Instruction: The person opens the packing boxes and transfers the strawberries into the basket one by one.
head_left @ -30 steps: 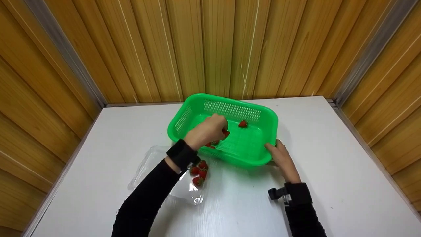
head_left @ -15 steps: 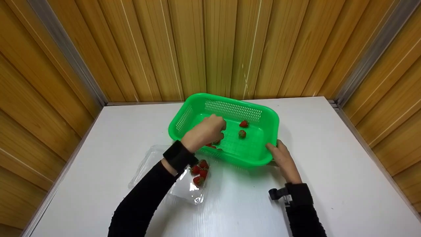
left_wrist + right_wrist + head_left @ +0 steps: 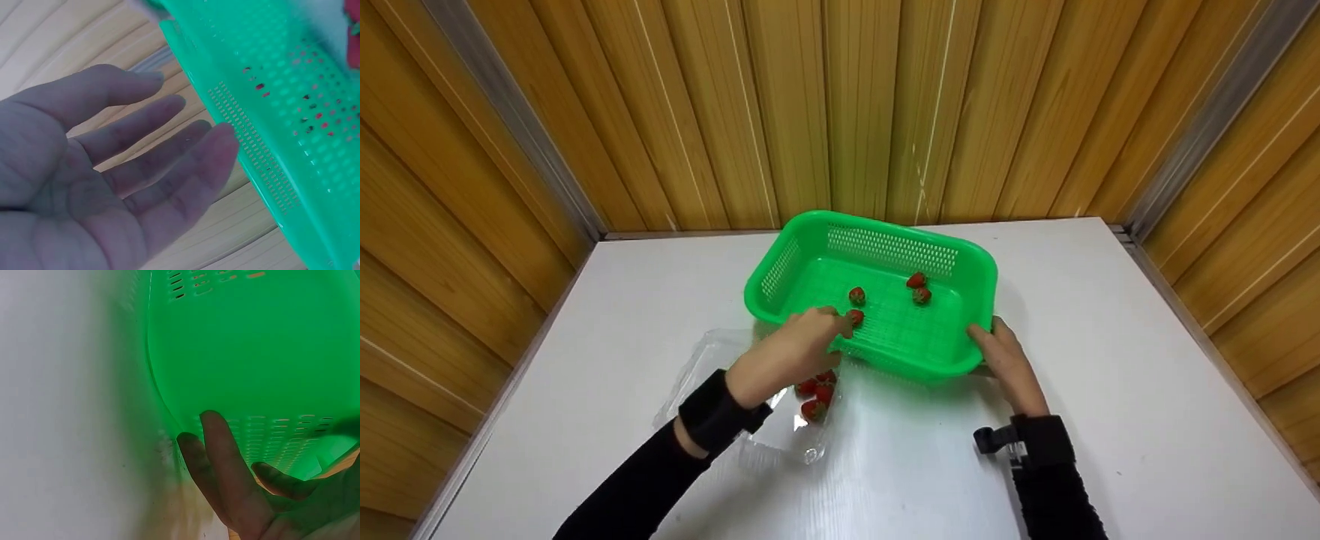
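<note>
My left hand (image 3: 787,352) hovers over the near rim of the green plastic basket (image 3: 900,231), above the clear plastic tray (image 3: 697,375). In the left wrist view its fingers (image 3: 191,185) are spread and loosely extended, with nothing between them. Strawberries lie in the basket: a pair (image 3: 922,295) at the right, one strawberry (image 3: 857,295) near the middle, and another strawberry (image 3: 856,318) partly behind my fingertips. Several strawberries (image 3: 814,410) sit at the tray's right end. My right hand (image 3: 1006,360) grips the basket's right rim, thumb inside, fingers against the outer wall.
The white tabletop (image 3: 930,480) carries the basket and tray. Wood-patterned panels (image 3: 855,112) rise behind the basket, with more panels along both sides. The tray's near-left part is hidden behind my left wrist.
My left hand has let go of a strawberry in the basket and drawn back toward the tray, uncovering the strawberries beneath it. The right hand keeps its hold on the basket.
</note>
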### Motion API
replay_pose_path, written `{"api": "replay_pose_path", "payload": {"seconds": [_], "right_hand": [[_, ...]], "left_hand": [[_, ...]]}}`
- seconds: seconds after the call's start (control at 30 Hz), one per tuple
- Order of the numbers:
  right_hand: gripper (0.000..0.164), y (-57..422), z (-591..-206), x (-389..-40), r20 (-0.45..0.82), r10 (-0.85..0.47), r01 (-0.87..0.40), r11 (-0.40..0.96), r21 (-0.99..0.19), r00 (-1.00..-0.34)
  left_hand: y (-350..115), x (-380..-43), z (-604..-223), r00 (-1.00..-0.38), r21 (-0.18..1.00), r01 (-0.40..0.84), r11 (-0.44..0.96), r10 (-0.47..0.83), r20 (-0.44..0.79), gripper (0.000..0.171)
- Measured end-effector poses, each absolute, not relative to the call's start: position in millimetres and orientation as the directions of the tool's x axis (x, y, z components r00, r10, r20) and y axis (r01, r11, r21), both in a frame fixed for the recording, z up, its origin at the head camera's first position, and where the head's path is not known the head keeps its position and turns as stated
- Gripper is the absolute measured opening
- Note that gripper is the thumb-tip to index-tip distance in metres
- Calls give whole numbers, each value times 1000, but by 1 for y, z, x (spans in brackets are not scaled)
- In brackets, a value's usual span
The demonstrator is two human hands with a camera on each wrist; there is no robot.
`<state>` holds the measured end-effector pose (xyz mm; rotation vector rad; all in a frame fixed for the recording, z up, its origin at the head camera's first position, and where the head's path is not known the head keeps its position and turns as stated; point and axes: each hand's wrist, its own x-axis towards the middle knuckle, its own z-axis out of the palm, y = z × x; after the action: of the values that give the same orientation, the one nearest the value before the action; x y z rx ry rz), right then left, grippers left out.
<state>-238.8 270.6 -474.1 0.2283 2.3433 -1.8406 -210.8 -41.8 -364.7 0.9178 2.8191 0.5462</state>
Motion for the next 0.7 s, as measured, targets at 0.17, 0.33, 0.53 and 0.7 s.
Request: {"api": "replay_pose_path", "payload": {"seconds": [0.17, 0.33, 0.53, 0.7], "right_hand": [[54, 271, -475, -239, -213, 26, 213, 245, -946, -977], [56, 274, -475, -238, -225, 32, 225, 256, -940, -974], [56, 273, -476, -237, -226, 29, 226, 231, -946, -974], [55, 270, -474, -239, -224, 30, 224, 249, -942, -974]], "left_hand": [[-63, -188, -389, -817, 386, 525, 759, 576, -21, 14], [-75, -176, -417, -809, 362, 530, 767, 586, -56, 13], [-73, -172, -447, -807, 362, 535, 764, 588, -50, 24], [-72, -175, -462, -803, 313, 573, 758, 596, 25, 27]]}}
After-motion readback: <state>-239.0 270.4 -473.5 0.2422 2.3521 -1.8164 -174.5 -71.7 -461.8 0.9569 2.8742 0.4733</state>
